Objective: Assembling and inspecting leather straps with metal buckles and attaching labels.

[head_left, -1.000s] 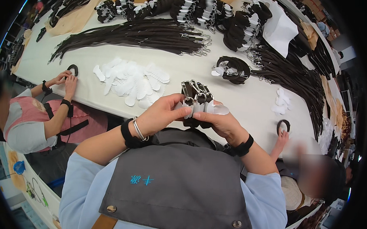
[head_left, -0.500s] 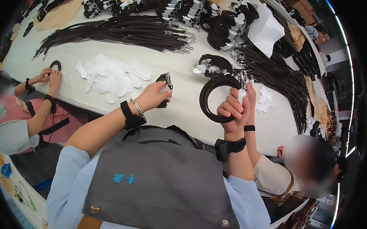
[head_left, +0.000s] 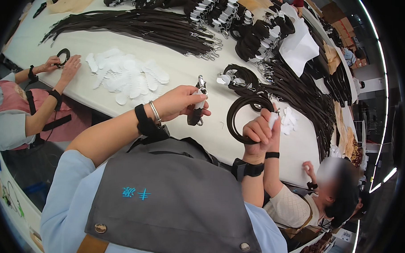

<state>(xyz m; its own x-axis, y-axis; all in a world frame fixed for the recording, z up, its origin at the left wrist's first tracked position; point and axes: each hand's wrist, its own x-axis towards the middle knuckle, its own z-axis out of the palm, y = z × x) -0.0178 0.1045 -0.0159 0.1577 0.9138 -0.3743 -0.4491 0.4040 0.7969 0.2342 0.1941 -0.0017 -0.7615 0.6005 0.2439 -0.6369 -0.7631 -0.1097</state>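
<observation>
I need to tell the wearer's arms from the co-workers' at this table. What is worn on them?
Both arms come out of light blue sleeves under a grey apron bib. The left hand has a black wrist strap and a thin silver bangle behind it. The right hand has a black band lower on the forearm.

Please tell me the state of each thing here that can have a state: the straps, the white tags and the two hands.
Left hand: closed on a dark folded strap with a metal clip, lifted off the table.
Right hand: closed on a dark coiled strap loop, held up.
White paper tags: loose, in a pile.
Long dark straps: uncoiled, laid flat in a bundle.
Coiled strap on the white table: wound, lying flat.
</observation>
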